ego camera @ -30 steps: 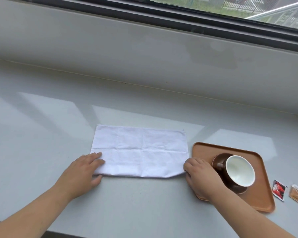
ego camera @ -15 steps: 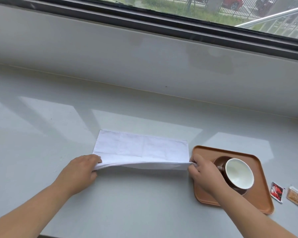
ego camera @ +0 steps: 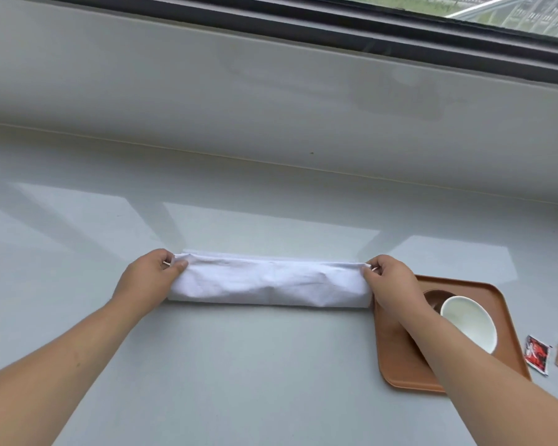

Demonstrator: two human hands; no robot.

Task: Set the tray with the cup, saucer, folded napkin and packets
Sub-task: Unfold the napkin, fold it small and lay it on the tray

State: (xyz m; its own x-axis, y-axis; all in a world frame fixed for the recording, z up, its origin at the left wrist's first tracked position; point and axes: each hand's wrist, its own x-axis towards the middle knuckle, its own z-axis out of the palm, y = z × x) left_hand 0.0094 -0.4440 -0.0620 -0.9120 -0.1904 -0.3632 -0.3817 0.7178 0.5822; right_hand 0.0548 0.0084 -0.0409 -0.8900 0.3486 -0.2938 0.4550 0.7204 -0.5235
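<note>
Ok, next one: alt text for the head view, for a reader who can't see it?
Two bare hands, left hand and right hand, pinch the ends of a white napkin folded into a long strip on a grey counter. Right of it, a brown tray holds a cup on a saucer; two packets lie beyond.

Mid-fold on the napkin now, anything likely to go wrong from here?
1. The right hand and forearm hang over the tray, close to the cup; a sideways pull might knock it.
2. The napkin looks puffy and wrinkled, so the fold may land uneven.
3. The two packets lie off the tray and could be forgotten.
</note>
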